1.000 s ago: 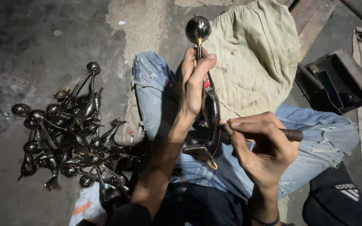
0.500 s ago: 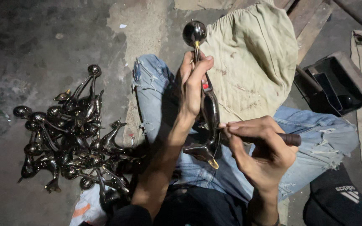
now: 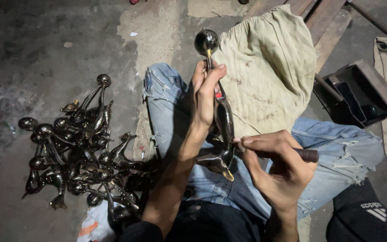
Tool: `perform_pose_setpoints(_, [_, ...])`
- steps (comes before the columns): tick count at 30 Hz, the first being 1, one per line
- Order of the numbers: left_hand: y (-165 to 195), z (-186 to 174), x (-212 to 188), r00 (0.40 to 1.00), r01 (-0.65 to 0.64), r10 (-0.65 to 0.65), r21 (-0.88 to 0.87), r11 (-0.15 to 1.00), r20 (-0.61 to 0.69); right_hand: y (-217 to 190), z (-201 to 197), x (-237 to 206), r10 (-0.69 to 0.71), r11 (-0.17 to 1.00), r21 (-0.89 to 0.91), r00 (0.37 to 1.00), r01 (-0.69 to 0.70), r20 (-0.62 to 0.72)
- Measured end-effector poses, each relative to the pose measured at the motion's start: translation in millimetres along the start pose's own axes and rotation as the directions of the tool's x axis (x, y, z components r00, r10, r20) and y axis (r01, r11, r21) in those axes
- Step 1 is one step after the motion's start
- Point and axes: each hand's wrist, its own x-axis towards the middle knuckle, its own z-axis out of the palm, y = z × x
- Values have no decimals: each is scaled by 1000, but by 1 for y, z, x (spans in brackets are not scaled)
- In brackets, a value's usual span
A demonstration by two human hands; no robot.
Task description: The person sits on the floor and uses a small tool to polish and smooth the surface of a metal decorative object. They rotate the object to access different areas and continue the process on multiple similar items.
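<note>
Fingers of the right hand (image 3: 276, 168) are pinching a dark-handled tool (image 3: 307, 155) against a metal figurine (image 3: 222, 130) lying over the lap; the left hand (image 3: 206, 92) is gripping its neck. Farther off, a dark open box (image 3: 359, 92) is holding something unclear.
</note>
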Motion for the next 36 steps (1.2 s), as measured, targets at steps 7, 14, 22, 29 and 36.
perform_pose_setpoints(7, [1, 1, -2, 997, -74, 73, 60, 995, 14, -9, -12, -2, -43, 996, -75, 992, 52, 121])
perform_pose_setpoints(14, [-2, -1, -1, 998, -67, 67, 7, 998, 6, 16, -29, -23, -10, 997, 75, 992, 0, 126])
perform_pose_setpoints(22, [-5, -11, 4, 995, 36, -4, -306, 951, 104, 23, -2, -59, 205, 976, -5, 909, -218, 364])
perform_pose_setpoints(29, [27, 0, -30, 991, 28, 63, -647, 762, 118, 21, -4, -68, 391, 880, 126, 848, -458, 358])
perform_pose_setpoints(36, [46, 30, -41, 895, 57, 342, -836, 545, 284, 31, -11, -74, 273, 846, 319, 861, -427, 429])
